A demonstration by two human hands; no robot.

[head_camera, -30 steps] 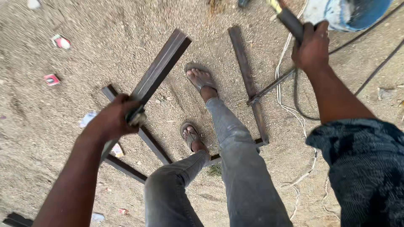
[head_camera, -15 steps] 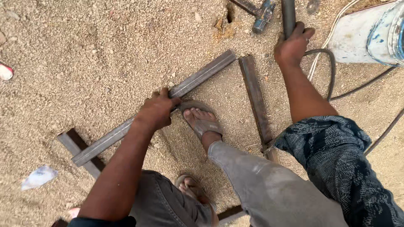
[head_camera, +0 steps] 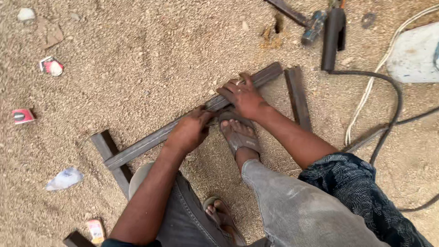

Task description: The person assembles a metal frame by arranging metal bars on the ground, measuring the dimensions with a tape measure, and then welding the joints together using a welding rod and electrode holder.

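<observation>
Fingers (head_camera: 228, 93) on long steel bar (head_camera: 151, 142)

A crumpled red-and-white wrapper (head_camera: 51, 66) lies far left of the hands. A small red packet (head_camera: 23, 115) sits below it, then a pale plastic bag (head_camera: 65, 178) and a yellow-pink packet (head_camera: 95, 230).

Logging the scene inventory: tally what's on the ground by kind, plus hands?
Metal bars: 5, the long diagonal bar, crossbar, right bar, corner bar, top bar
Cables: 2, black cable, white cable
Litter scraps: 4
Hands on the long bar: 2, left hand, right hand
Total: 13
</observation>
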